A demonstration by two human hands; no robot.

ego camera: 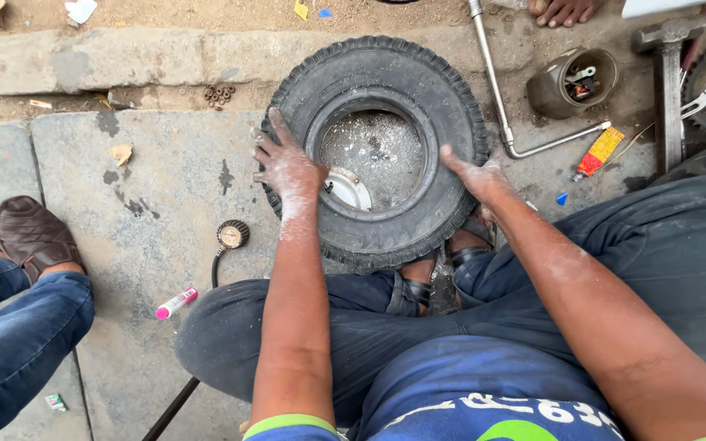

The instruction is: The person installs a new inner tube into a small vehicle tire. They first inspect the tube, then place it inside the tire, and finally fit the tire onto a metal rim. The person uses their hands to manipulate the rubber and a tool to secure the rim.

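Just in front of the person's sandalled feet, a black tyre (pixel 377 151) lay flat on the stone paving. Left hand (pixel 288 167), dusted white, pressed open-fingered on the tyre's left sidewall; right hand (pixel 475 173) lay flat on its right side, gripping nothing. Left of the tyre sat a pressure gauge (pixel 232 234); beyond its right, a wrench (pixel 500 98).

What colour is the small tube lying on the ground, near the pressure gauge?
The tube is white with a pink cap, seen in the head view, on the stone floor.
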